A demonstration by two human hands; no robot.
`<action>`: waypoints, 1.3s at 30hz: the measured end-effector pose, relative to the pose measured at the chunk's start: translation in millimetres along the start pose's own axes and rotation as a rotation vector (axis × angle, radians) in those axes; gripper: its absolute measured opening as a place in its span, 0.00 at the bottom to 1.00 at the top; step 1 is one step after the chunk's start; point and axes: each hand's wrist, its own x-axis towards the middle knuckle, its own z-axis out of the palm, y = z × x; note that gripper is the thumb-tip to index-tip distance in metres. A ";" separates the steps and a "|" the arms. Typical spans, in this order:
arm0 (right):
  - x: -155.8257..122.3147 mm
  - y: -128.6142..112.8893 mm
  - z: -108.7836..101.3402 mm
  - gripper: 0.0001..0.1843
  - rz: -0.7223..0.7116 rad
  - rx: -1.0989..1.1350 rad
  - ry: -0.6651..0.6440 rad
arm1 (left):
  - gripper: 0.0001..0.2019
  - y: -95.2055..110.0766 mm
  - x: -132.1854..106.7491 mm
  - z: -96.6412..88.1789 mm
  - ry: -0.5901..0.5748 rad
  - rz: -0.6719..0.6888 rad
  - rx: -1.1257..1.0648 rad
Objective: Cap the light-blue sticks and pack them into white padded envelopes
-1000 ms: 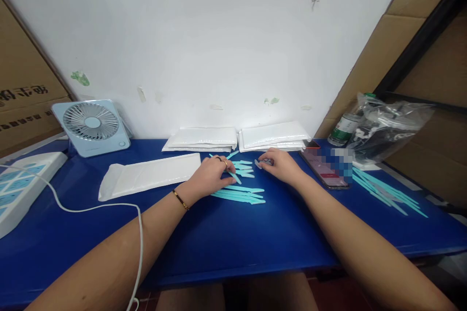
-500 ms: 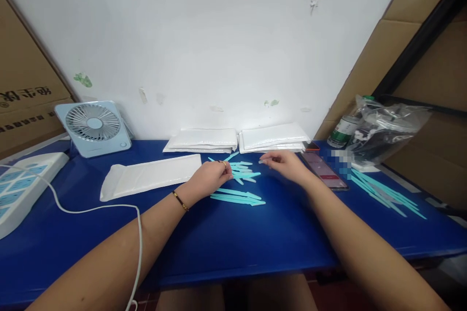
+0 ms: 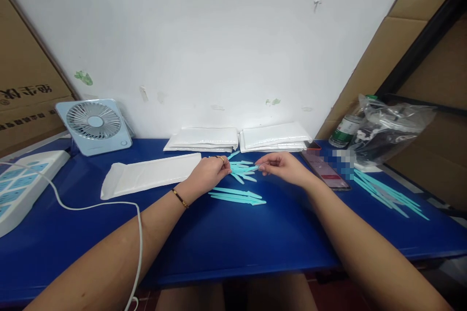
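Observation:
My left hand (image 3: 208,173) is closed in a pinch on a slim turquoise stick that looks like an eyebrow razor (image 3: 248,170), its tip pointing right. My right hand (image 3: 285,168) pinches a small translucent piece, perhaps a blade cover (image 3: 259,167), at that tip; whether it sits over the tip I cannot tell. Several similar razors (image 3: 249,179) lie fanned out beneath and behind the left fingers, partly hidden. Closer to me, more razors (image 3: 237,198) lie side by side on the blue table (image 3: 233,238).
A white padded envelope (image 3: 149,176) lies at left, near a fan (image 3: 95,126), a power strip (image 3: 27,187) and a loose cable (image 3: 105,203). Envelope stacks (image 3: 204,137) line the wall. On the right are a phone (image 3: 324,170), more razors (image 3: 390,194), a bottle (image 3: 345,131) and a plastic bag (image 3: 394,129).
My right hand has moved left, bringing the translucent piece to the tip of the razor in my left hand. That razor now points across towards the right fingers.

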 end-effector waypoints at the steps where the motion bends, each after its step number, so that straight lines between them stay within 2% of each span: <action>1: 0.7 -0.8 3.6 0.18 -0.003 0.008 -0.006 | 0.09 1.4 -0.2 0.0 0.005 0.004 -0.010; 4: 2.9 -0.8 10.0 0.18 -0.018 -0.007 -0.014 | 0.09 3.0 0.0 1.2 0.018 0.007 -0.025; 6: 3.9 2.4 5.5 0.19 -0.040 -0.084 0.041 | 0.09 1.3 0.9 2.8 0.007 0.003 -0.012; 10: 3.6 16.2 -23.0 0.17 -0.034 -0.440 0.371 | 0.08 -4.0 1.1 4.5 0.048 0.019 0.054; 11: 3.5 20.1 -30.2 0.14 -0.016 -0.528 0.414 | 0.09 -4.3 0.3 4.1 0.057 0.033 0.054; 12: 3.7 23.8 -35.7 0.12 0.007 -0.595 0.420 | 0.09 -3.9 -0.7 3.5 0.040 0.055 0.042; 14: 5.3 29.6 -40.0 0.10 0.045 -0.690 0.357 | 0.10 -1.3 -3.3 1.9 -0.066 0.114 -0.003; 17: 11.1 33.7 -31.7 0.10 0.040 -0.839 0.240 | 0.10 4.3 -6.8 1.1 -0.225 0.165 -0.046; 21: 19.3 32.8 -14.8 0.08 0.017 -1.064 0.189 | 0.06 9.5 -8.1 2.4 -0.263 0.121 -0.037; 24: 21.3 31.8 -9.4 0.07 0.012 -1.139 0.161 | 0.08 10.4 -7.6 1.7 -0.227 0.093 -0.046; 26: 20.0 31.8 -9.8 0.07 -0.002 -1.112 0.163 | 0.09 9.4 -7.0 0.3 -0.173 0.066 -0.057; 28: 16.6 31.0 -12.5 0.06 -0.019 -0.964 0.180 | 0.10 6.9 -6.1 -1.0 -0.109 0.023 -0.067; 30: 11.3 28.0 -16.2 0.07 -0.028 -0.688 0.150 | 0.10 3.7 -4.9 -2.0 -0.044 -0.019 -0.058; 32: 5.5 22.5 -19.6 0.11 -0.032 -0.387 0.077 | 0.09 0.7 -3.6 -2.7 0.004 -0.041 -0.043; 34: 0.9 16.0 -21.2 0.16 -0.043 -0.199 0.032 | 0.08 -0.9 -2.4 -3.4 0.021 -0.051 -0.038; 39: -0.9 7.4 -16.6 0.18 -0.060 -0.123 0.060 | 0.09 -0.1 -1.5 -4.1 0.016 -0.072 -0.035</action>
